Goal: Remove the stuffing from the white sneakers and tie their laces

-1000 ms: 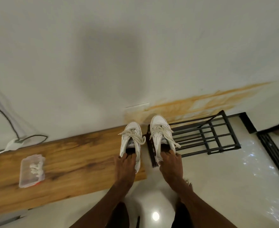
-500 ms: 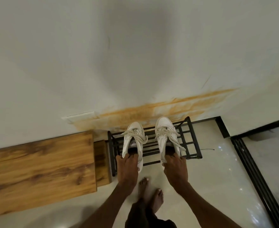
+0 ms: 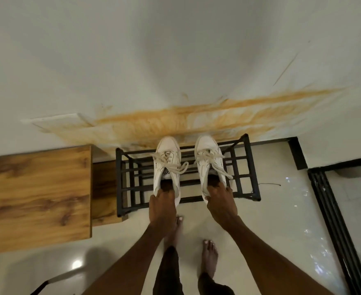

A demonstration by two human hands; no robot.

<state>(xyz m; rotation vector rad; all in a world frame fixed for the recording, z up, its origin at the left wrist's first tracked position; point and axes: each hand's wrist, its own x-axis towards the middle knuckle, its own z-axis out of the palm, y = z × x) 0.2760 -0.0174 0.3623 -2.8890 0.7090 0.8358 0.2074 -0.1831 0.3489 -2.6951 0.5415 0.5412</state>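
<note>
A black metal shoe rack (image 3: 118, 179) stands against a pale stained wall (image 3: 175, 60), which blocks any way past its back edge. Two white sneakers are over the rack's top: the left sneaker (image 3: 166, 158), gripped at the heel by the left hand (image 3: 161, 206), and the right sneaker (image 3: 207, 154), gripped the same way by the right hand (image 3: 221, 203). Open bars show in the gap between the shoes and on each outer side. A wooden tabletop (image 3: 37, 194) closes off the rack's left end. Right of the rack, glossy floor (image 3: 271, 220) lies open as far as a black floor track (image 3: 333, 220). Two bare feet (image 3: 209, 258) stand on the floor in front.
</note>
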